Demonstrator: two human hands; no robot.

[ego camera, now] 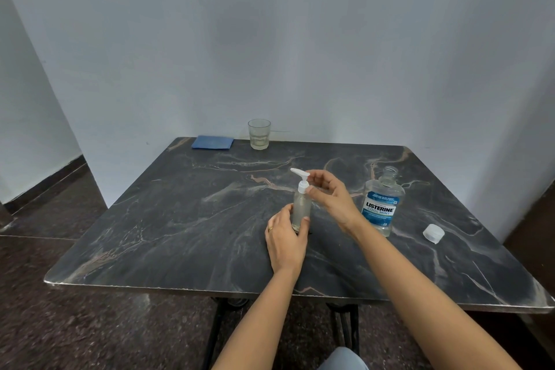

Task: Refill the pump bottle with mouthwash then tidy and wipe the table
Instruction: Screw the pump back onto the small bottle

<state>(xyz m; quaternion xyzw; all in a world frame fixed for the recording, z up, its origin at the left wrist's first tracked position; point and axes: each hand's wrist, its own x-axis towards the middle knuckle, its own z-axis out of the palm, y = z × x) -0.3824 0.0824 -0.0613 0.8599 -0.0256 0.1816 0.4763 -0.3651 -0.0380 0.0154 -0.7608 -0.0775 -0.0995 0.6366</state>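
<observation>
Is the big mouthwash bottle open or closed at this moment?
Open. The mouthwash bottle stands upright with a bare neck, and a white cap lies apart on the table, to its right.

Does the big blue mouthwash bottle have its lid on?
No, the mouthwash bottle has an open neck, and its white cap lies on the table to the bottle's right.

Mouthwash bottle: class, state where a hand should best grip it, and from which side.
Probably the labelled mid-body of the mouthwash bottle, approached from the right: it stands upright and uncapped, so a level side grip avoids spilling, and the pump bottle stands on its left.
</observation>
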